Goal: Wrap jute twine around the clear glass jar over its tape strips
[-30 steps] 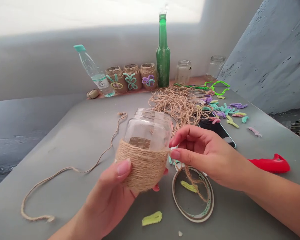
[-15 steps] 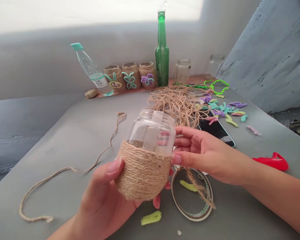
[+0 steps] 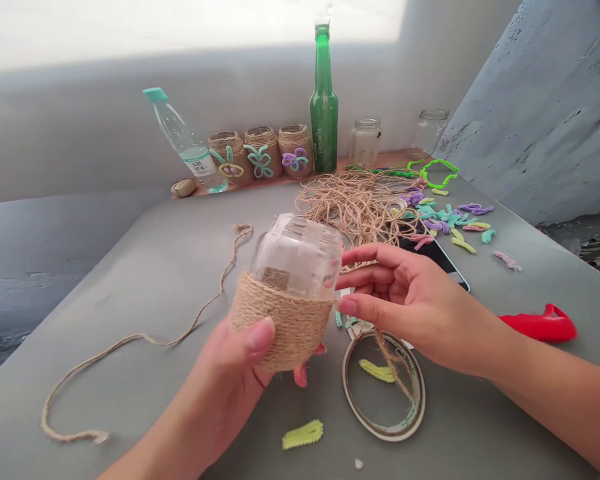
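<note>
My left hand is closed around the lower part of a clear glass jar, tilted to the left. Jute twine is wound in tight rows over the jar's lower half; bare glass shows above. At the jar's right side is my right hand, thumb and fingers curled near the top row of twine. A loose twine tail hangs below that hand, seemingly held between thumb and fingers, though the grip is partly hidden. Beneath it lies a tape roll, with a yellow fuzzy piece seen inside its ring.
A twine heap covers part of a phone. Several colored fuzzy pieces and a red-handled tool lie right. Behind stand a green bottle, water bottle, wrapped jars and clear jars. Loose twine lies left.
The jar has turned in my left hand and shifted slightly left and up; the pale strip on its glass no longer faces me. My right hand has moved slightly left with it.
</note>
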`<action>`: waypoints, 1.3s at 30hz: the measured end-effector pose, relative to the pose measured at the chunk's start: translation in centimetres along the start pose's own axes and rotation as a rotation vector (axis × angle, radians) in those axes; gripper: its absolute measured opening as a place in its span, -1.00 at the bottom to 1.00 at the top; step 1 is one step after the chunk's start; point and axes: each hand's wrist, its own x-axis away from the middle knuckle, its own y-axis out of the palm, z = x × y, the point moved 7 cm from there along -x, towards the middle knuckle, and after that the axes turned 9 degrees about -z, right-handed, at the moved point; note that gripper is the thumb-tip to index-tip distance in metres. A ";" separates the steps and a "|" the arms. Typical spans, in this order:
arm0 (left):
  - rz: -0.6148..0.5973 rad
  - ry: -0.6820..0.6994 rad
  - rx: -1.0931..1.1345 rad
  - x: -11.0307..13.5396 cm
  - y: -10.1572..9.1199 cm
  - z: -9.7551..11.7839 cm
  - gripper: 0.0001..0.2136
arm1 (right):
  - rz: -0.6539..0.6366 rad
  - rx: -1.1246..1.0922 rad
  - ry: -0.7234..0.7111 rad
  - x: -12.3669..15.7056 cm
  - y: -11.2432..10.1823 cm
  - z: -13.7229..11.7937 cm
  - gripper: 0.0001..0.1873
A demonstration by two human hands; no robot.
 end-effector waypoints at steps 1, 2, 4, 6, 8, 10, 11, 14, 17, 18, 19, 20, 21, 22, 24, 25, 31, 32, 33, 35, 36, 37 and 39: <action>-0.023 0.001 0.042 0.0 0.1 0.1 -0.64 | -0.005 0.007 -0.006 -0.1 0.0 -0.1 -0.57; -0.048 -0.007 0.085 0.1 0.3 0.0 -0.64 | -0.007 0.008 -0.010 -0.2 -0.1 -0.1 -0.59; -0.093 -0.031 0.157 0.2 0.5 -0.2 -0.63 | -0.013 -0.012 -0.012 -0.4 -0.1 -0.1 -0.57; -0.139 -0.052 0.207 0.4 0.7 -0.3 -0.59 | -0.058 -0.065 0.006 -0.6 0.3 0.1 -0.54; -0.179 -0.060 0.245 0.4 1.1 -0.3 -0.58 | -0.146 -0.138 0.039 -0.5 1.0 0.2 -0.55; -0.199 -0.051 0.271 0.3 1.4 -0.1 -0.59 | -0.195 -0.179 0.068 -0.3 1.5 0.3 -0.55; -0.193 -0.044 0.281 0.3 1.4 0.0 -0.61 | -0.177 -0.173 0.071 -0.2 1.3 0.3 -0.53; -0.140 -0.026 0.289 0.1 1.1 0.1 -0.63 | -0.052 -0.083 0.037 0.1 0.3 0.1 -0.58; -0.100 -0.017 0.292 0.1 0.7 0.0 -0.61 | -0.021 -0.014 0.011 0.0 0.0 -0.2 -0.78; -0.106 -0.013 0.302 0.0 0.6 0.1 -0.60 | -0.030 -0.020 0.016 0.0 0.1 -0.2 -0.79; -0.115 -0.013 0.314 0.0 0.7 0.1 -0.58 | -0.041 -0.043 0.025 -0.1 0.3 -0.1 -0.80; -0.136 -0.014 0.330 0.0 0.8 0.1 -0.57 | -0.055 -0.081 0.039 -0.2 0.4 0.1 -0.78; -0.159 -0.024 0.348 0.0 1.0 0.1 -0.56 | -0.072 -0.130 0.051 -0.2 0.6 0.3 -0.73; -0.187 -0.049 0.367 0.0 1.3 0.0 -0.56 | -0.087 -0.180 0.064 -0.3 0.8 0.4 -0.64; -0.226 -0.110 0.385 -0.1 1.9 -0.4 -0.52 | -0.099 -0.251 0.078 -0.3 1.0 0.7 -0.45; -0.223 -0.131 0.376 -0.1 2.0 -0.5 -0.51 | -0.092 -0.265 0.082 -0.3 0.9 0.9 -0.40; 0.069 -0.001 -0.071 0.1 -0.9 -0.6 -0.59 | 0.013 -0.209 0.123 -0.4 -0.1 1.6 -0.41; 0.069 0.004 -0.159 0.2 -1.1 -0.7 -0.55 | 0.026 -0.194 0.125 -0.4 -0.2 1.6 -0.41; 0.062 -0.004 -0.210 0.2 -1.2 -0.8 -0.52 | 0.033 -0.178 0.123 -0.4 -0.2 1.5 -0.41; 0.050 -0.007 -0.158 0.3 -1.1 -0.8 -0.58 | 0.038 -0.145 0.116 -0.3 -0.2 1.2 -0.42; 0.042 0.001 -0.090 0.3 -1.0 -0.6 -0.62 | 0.040 -0.127 0.111 -0.2 -0.2 1.0 -0.43; 0.030 0.008 -0.024 0.2 -0.7 -0.4 -0.63 | 0.045 -0.109 0.103 -0.2 -0.2 0.9 -0.45; -0.005 0.001 0.134 0.2 -0.2 0.0 -0.64 | 0.045 -0.084 0.082 -0.2 -0.2 0.6 -0.50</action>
